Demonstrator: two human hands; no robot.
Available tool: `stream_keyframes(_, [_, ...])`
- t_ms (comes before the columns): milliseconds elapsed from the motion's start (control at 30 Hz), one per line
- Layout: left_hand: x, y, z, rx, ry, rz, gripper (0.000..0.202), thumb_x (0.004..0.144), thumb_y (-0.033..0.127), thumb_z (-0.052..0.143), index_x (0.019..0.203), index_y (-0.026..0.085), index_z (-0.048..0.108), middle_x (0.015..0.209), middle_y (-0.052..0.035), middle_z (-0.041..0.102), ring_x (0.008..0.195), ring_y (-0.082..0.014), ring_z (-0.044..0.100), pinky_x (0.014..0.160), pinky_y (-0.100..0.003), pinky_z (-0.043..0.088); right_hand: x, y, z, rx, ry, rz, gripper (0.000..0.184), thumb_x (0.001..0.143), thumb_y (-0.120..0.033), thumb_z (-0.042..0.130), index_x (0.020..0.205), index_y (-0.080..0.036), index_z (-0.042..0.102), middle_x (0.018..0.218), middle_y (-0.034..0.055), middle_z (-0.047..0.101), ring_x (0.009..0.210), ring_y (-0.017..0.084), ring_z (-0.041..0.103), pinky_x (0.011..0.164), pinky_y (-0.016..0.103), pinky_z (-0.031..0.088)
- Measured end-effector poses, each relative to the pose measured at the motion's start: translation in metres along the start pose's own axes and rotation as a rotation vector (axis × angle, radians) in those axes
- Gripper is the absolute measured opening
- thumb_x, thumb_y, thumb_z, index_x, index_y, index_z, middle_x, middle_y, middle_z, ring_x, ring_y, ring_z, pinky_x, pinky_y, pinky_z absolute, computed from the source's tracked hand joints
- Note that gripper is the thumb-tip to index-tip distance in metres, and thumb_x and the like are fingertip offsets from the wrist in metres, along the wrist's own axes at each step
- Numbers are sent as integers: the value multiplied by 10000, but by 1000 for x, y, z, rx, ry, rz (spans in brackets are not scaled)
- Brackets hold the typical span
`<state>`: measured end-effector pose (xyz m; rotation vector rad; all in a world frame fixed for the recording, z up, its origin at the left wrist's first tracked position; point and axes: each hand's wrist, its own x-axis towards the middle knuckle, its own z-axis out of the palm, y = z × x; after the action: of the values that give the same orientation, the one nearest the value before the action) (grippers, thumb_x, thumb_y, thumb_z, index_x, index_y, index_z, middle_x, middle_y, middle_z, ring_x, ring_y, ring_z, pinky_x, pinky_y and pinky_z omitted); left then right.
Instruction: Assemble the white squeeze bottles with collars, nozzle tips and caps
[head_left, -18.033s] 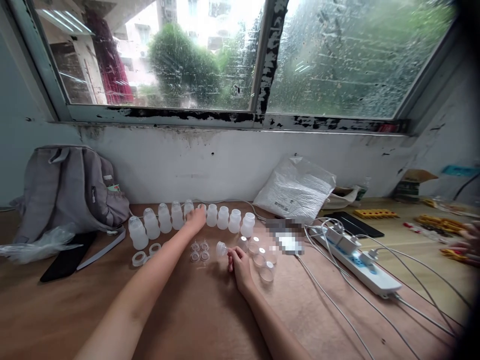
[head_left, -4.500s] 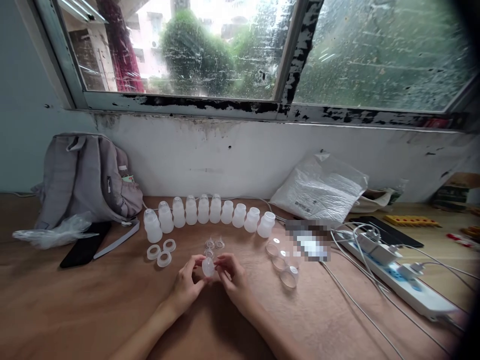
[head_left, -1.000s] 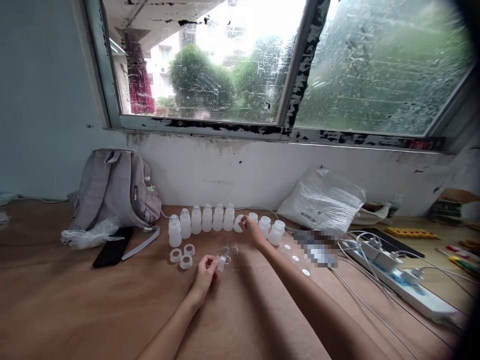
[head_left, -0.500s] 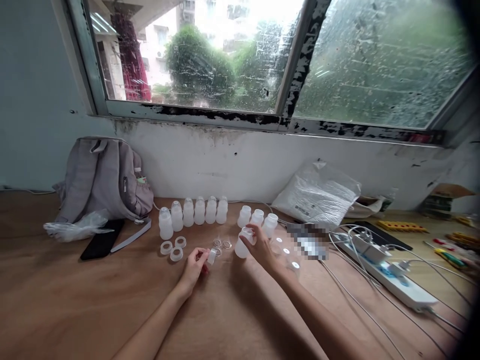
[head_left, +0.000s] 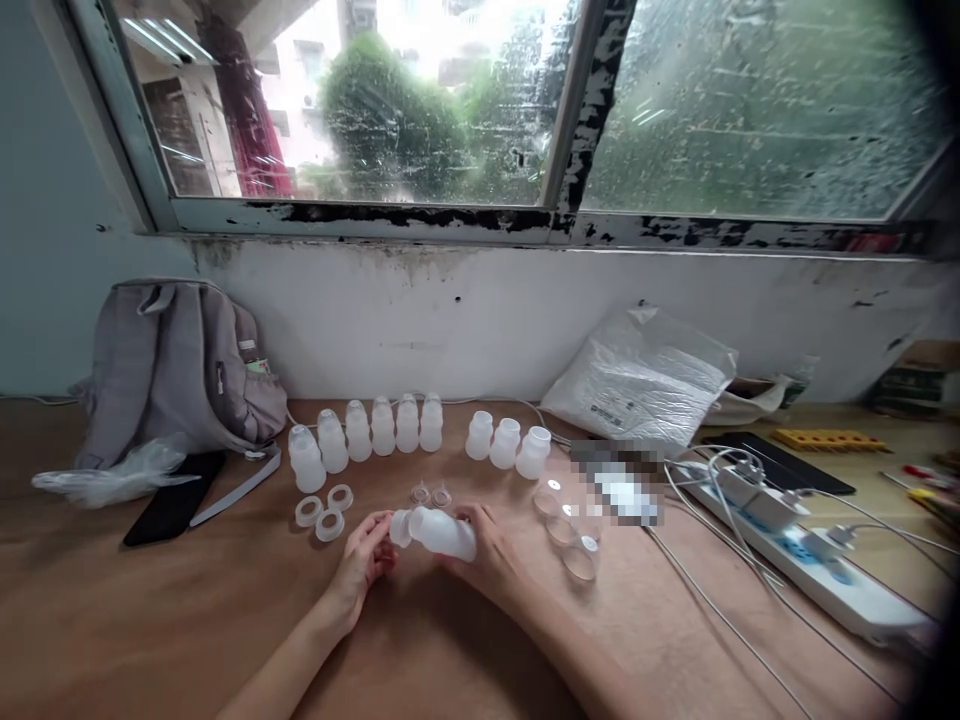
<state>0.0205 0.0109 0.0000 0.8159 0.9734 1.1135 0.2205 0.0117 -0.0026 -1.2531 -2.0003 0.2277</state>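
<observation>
My left hand (head_left: 357, 572) pinches a white screw ring (head_left: 400, 528) between thumb and fingers. In my right hand (head_left: 489, 552) lies a frosted baby bottle (head_left: 448, 535), tipped on its side with its mouth toward the ring. Ring and mouth meet or nearly meet; I cannot tell whether they are joined. Just behind the bottle are two small clear silicone nipples (head_left: 441, 495). Left of my left hand, three loose white rings (head_left: 330, 524) rest on the wooden table (head_left: 420, 660). Three clear domed covers (head_left: 580, 560) stand right of my right hand.
Several capped bottles (head_left: 358, 432) form a row at the back left; three uncapped bottles (head_left: 505, 443) stand back right. A grey backpack (head_left: 176, 370) and plastic bag (head_left: 120, 478) are at left. A silvery bag (head_left: 637, 385), power strip (head_left: 817, 570) and cables occupy the right.
My right hand has brought the bottle left and toward me, tilting it from upright to its side. The ring in my left hand now meets its mouth. The whole view has shifted slightly.
</observation>
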Motion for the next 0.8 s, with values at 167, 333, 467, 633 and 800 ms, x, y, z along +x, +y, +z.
stream_keyframes(167, [0, -3, 0, 45, 5, 34, 304, 698, 444, 585, 848, 186, 527, 638, 34, 523, 498, -71, 477, 474, -178, 374, -2, -7, 1, -93, -18, -28, 349, 619, -244, 696, 933, -215, 545, 884, 61, 543, 843, 243, 483, 720, 383, 446])
stream_keyframes(333, [-1, -4, 0, 81, -3, 43, 294, 696, 447, 586, 791, 176, 520, 588, 45, 487, 488, -72, 463, 472, -181, 371, -3, -8, -3, -120, -27, -42, 432, 651, -235, 684, 1055, -249, 531, 957, 74, 531, 894, 251, 459, 754, 401, 442])
stream_keyframes(467, [-1, -5, -1, 102, -38, 30, 277, 713, 451, 572, 757, 186, 501, 576, 58, 461, 474, -70, 446, 464, -183, 366, -4, -8, -5, -123, -30, -71, 488, 646, -207, 688, 1098, -271, 517, 1026, 75, 521, 943, 258, 447, 790, 416, 429])
stream_keyframes(633, [-2, -5, -1, 85, -64, 12, 270, 736, 453, 549, 728, 191, 482, 559, 69, 425, 443, -60, 398, 444, -183, 366, -4, -11, -7, -78, -32, -80, 501, 645, -192, 685, 1110, -270, 517, 1039, 76, 521, 963, 259, 438, 817, 415, 412])
stream_keyframes(800, [-4, 0, -1, 70, -37, 40, 257, 714, 437, 584, 746, 192, 512, 580, 62, 442, 450, -58, 400, 440, -175, 362, -2, -19, -11, 104, -98, -8, 390, 677, -313, 653, 1047, -232, 560, 949, 72, 552, 892, 234, 491, 779, 368, 423])
